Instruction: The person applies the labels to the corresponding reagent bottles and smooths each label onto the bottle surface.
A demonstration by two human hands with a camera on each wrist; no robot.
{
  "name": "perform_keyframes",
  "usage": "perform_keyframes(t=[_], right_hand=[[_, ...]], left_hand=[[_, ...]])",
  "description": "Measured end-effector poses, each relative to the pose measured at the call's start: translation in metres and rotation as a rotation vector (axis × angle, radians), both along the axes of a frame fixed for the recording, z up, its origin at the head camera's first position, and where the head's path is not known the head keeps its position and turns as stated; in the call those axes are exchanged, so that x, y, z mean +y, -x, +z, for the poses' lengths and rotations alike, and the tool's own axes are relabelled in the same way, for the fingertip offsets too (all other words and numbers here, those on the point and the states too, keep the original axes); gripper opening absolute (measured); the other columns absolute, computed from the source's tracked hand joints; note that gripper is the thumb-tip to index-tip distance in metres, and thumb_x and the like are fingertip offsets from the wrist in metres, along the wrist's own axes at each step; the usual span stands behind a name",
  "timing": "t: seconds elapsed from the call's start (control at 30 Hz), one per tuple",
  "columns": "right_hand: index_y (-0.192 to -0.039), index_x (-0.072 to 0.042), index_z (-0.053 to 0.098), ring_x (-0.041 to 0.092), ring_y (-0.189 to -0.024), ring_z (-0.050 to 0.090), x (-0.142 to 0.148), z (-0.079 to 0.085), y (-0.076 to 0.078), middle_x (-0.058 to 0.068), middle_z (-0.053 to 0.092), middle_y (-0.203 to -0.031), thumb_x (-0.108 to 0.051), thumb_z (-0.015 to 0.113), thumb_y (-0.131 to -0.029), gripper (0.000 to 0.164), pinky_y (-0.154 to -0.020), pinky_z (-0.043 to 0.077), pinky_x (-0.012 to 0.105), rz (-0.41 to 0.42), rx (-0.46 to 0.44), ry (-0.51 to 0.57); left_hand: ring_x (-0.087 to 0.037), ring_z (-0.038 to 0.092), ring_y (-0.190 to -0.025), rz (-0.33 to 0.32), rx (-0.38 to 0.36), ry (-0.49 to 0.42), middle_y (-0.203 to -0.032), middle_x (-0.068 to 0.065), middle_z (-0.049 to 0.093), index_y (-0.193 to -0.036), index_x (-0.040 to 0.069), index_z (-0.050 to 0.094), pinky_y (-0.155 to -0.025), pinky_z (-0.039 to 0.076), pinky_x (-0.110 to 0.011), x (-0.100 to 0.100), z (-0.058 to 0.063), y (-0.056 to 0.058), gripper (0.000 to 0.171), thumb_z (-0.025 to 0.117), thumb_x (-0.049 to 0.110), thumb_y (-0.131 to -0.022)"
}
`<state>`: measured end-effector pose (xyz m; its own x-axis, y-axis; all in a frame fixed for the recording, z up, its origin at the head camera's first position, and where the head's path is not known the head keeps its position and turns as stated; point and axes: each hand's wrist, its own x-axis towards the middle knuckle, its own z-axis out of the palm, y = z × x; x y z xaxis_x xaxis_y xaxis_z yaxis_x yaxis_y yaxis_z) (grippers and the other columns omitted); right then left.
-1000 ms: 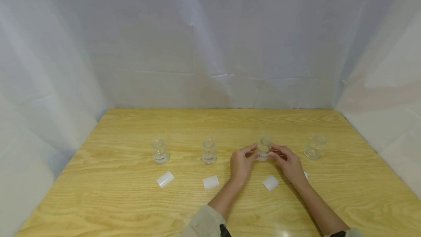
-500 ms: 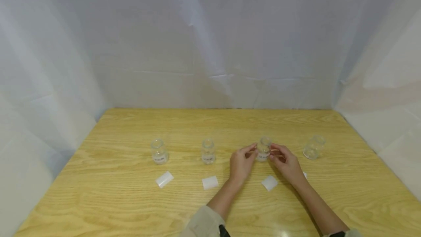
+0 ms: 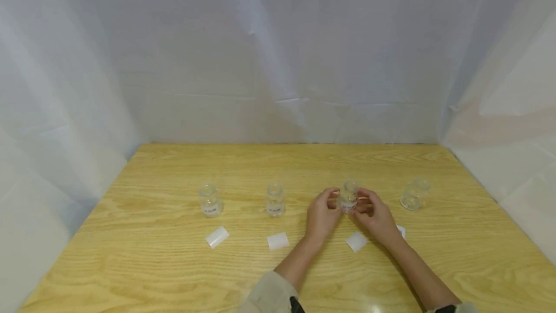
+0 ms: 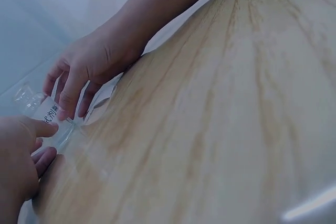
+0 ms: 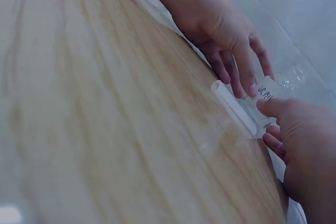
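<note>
A small clear glass bottle [image 3: 349, 188] stands upright on the table, third from the left in a row. My left hand [image 3: 320, 219] grips it from the left side, and my right hand [image 3: 379, 219] from the right. Both thumbs press on a white label [image 4: 47, 109] with dark handwritten characters, wrapped on the lower body of the bottle. Fingers curl around the sides and back. In the right wrist view the thumb of my right hand [image 5: 310, 140] lies over part of the label [image 5: 268, 88].
Two labelled glass bottles stand to the left, a left one [image 3: 210, 200] and a middle one [image 3: 275, 200]. An unlabelled glass bottle [image 3: 414, 194] is at the right. White slips [image 3: 217, 236] lie in front of the bottles on the wooden table [image 3: 173, 274]. White sheeting [image 3: 278, 62] surrounds the table.
Both thumbs have come down and closer together on the front of the bottle, over the label. The other bottles and the slips stay in place.
</note>
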<state>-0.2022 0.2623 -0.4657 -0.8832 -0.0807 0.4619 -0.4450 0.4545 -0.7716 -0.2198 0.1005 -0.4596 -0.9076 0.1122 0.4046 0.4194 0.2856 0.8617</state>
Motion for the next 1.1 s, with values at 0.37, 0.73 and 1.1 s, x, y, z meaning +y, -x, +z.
perform_keyframes(t=[0.37, 0.73, 1.1], right_hand=[[-0.117, 0.014, 0.048, 0.038, -0.087, 0.059, -0.006, 0.011, -0.004, 0.028, 0.057, -0.106, 0.016, 0.066, -0.073, 0.048, -0.072, 0.052, 0.034, -0.029, 0.088, -0.059], [-0.119, 0.012, 0.049, 0.037, -0.093, 0.057, -0.002, 0.008, -0.005, 0.025, 0.057, -0.109, 0.011, 0.059, -0.084, 0.036, -0.076, 0.047, 0.021, -0.038, 0.024, -0.032], [-0.122, 0.007, 0.049, 0.020, -0.096, 0.056, 0.002, 0.005, -0.004, 0.024, 0.055, -0.116, -0.001, 0.051, -0.093, 0.031, -0.078, 0.044, 0.016, -0.030, -0.044, -0.009]], left_hand=[[-0.014, 0.064, -0.074, 0.020, 0.018, -0.066, -0.096, -0.008, 0.066, -0.105, 0.006, 0.065, -0.064, 0.048, -0.015, 0.003, -0.004, 0.002, 0.039, 0.073, -0.009, -0.070], [-0.013, 0.064, -0.076, -0.020, -0.040, -0.095, -0.097, -0.008, 0.066, -0.107, 0.006, 0.066, -0.065, 0.049, -0.017, 0.000, -0.001, 0.001, 0.034, 0.072, -0.002, -0.075], [-0.013, 0.065, -0.075, -0.028, -0.073, -0.130, -0.097, -0.008, 0.067, -0.105, 0.006, 0.067, -0.066, 0.049, -0.017, -0.001, 0.000, 0.001, 0.028, 0.071, 0.004, -0.078]])
